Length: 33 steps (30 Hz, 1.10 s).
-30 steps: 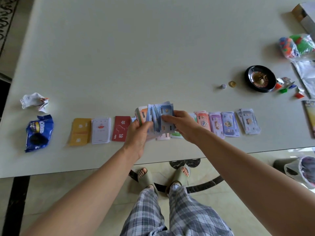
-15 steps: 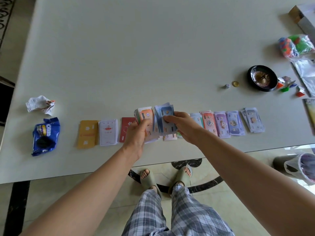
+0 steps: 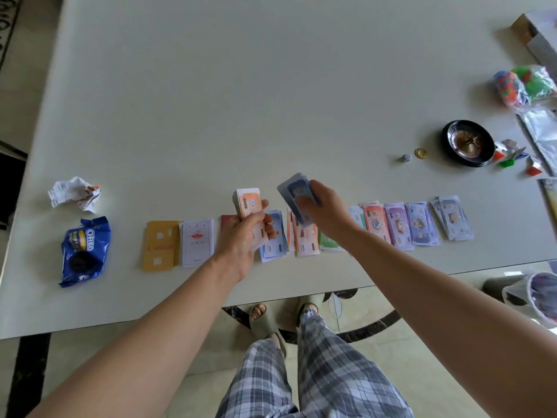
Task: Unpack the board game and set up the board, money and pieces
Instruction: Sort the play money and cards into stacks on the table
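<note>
**Loose Notes at Risk of Mixing**

An orange-topped stack of notes (image 3: 247,203) is clasped in the left grip (image 3: 242,236). A few blue notes (image 3: 294,191) are pinched in the right grip (image 3: 327,212), above the row of money piles (image 3: 398,224) near the front edge of the surface (image 3: 271,86). Thin notes could slip onto a wrong pile, or piles could be swept off by the right forearm (image 3: 422,285). "OREO" is read on the blue packet (image 3: 86,248); the figures on the notes are too blurred to be read.

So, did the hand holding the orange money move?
Yes, leftward. The left hand, holding the orange money, now hides most of the red cards, which showed fully beside it before.
</note>
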{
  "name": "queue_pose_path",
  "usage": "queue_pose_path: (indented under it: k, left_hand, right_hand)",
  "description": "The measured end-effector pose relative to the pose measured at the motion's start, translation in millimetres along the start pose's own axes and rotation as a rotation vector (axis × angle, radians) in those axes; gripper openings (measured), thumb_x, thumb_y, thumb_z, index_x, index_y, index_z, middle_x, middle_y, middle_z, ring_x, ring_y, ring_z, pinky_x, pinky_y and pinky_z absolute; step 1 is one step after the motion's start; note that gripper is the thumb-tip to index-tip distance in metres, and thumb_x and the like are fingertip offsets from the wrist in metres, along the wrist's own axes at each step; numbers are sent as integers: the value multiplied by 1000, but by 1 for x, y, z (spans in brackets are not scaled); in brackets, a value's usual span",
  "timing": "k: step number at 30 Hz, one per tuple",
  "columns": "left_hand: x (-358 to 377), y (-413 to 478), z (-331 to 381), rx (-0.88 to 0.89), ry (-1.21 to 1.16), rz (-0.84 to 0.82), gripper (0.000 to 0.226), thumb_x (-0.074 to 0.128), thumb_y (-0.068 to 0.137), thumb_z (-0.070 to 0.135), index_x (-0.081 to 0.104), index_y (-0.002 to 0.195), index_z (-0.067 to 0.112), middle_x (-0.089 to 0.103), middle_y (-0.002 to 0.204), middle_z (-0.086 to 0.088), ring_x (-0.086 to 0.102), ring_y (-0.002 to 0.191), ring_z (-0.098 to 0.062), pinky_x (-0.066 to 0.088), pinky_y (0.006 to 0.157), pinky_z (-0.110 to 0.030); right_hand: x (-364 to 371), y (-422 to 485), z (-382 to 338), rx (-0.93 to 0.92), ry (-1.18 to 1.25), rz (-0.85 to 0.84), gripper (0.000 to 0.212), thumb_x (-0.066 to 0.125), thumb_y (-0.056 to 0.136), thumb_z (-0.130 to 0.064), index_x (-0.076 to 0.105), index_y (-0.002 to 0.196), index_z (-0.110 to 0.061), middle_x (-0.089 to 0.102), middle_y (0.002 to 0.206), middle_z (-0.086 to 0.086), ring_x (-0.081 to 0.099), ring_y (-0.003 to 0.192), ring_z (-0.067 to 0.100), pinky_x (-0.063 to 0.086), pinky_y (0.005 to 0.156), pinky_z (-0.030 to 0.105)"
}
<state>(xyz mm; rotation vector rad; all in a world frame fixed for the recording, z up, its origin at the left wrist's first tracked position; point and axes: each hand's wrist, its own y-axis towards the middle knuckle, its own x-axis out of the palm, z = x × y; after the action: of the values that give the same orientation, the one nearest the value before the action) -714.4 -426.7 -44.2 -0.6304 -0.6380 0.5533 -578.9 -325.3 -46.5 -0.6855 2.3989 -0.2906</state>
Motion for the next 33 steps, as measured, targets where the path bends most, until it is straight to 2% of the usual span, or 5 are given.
queue_pose_path:
  k: [6,13,24,27,33]
  left_hand:
    - [10,36,16,142,368,159,15,61,86,6,66,90,19,53,69,1,45,62,-15,43,68,-29]
    - [41,81,26,384,690,172,26,67,84,15,69,109,22,61,76,6,56,68,-12,47,70,-25]
    - [49,104,12,461,805,273,13,69,86,25,74,84,13,68,69,-2,59,60,-22,50,61,-37]
    - [48,103,11,444,795,233,16,67,85,26,74,87,11,71,78,-9,66,74,-30,53,68,-42]
    - [50,101,17,466,836,245,14,64,89,19,75,97,17,72,84,-1,67,77,-18,53,71,-33]
  right_hand:
    - [-9,37,6,-370,-480,227,11,62,88,-16,69,95,-11,66,85,6,57,73,25,39,66,30]
    - [-9,82,15,-537,-743,268,8,69,84,-16,70,92,-16,64,84,2,58,77,23,40,72,34]
    - [-14,98,33,-440,-336,149,32,65,73,-6,66,104,-13,61,96,3,56,90,18,43,81,32]
    - [-10,93,34,-357,-211,63,38,60,73,3,63,110,-7,58,103,8,54,96,19,45,85,27]
    - [-6,93,19,-273,-160,36,23,52,83,4,64,101,-4,62,98,9,55,88,19,48,80,31]
